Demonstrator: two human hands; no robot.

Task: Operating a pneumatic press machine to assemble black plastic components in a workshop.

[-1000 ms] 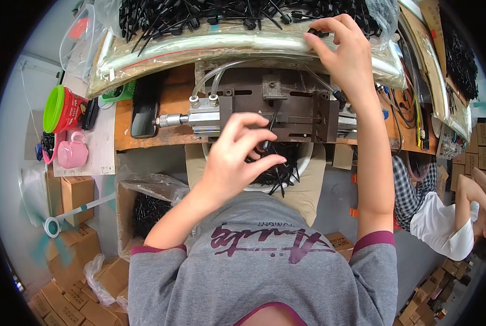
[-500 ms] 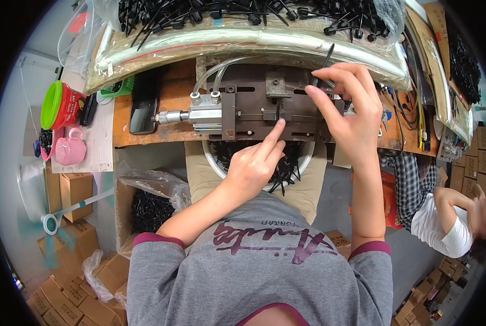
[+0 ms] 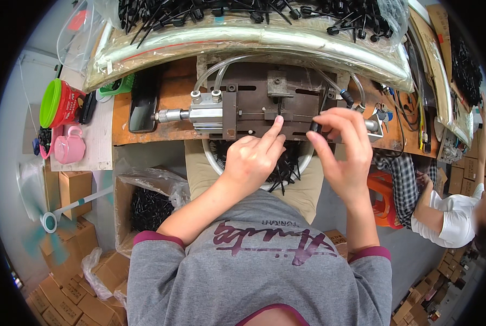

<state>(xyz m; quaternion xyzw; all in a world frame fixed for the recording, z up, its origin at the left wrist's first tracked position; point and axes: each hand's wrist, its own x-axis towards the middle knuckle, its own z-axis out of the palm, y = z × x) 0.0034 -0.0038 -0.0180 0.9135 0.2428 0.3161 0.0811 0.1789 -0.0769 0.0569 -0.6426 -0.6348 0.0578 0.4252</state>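
My left hand (image 3: 255, 158) lies over the front of a dark metal fixture plate (image 3: 254, 79). Its index finger stretches out and its tip touches a small block (image 3: 287, 116) at the middle of the fixture, beside a thin black part standing there. Nothing shows within that hand's grasp. At the fixture's right side, my right hand (image 3: 345, 142) pinches a slim black plastic piece (image 3: 314, 126) between thumb and fingertips, its thin stem pointing up and away. A silver pneumatic cylinder (image 3: 207, 117) with clear hoses sits left of the block.
A plastic-lined tray (image 3: 243, 38) of black parts spans the bench's back. Below the bench edge, a round tub (image 3: 210, 160) holds more. Left are a phone (image 3: 144, 106), a pink cup (image 3: 70, 146) and a red-green bucket (image 3: 63, 106). Another person (image 3: 452, 217) sits at right.
My right hand has come down toward me with the black piece, from above the fixture's right part to near its front edge. The left hand stays nearly still. The other person has shifted.
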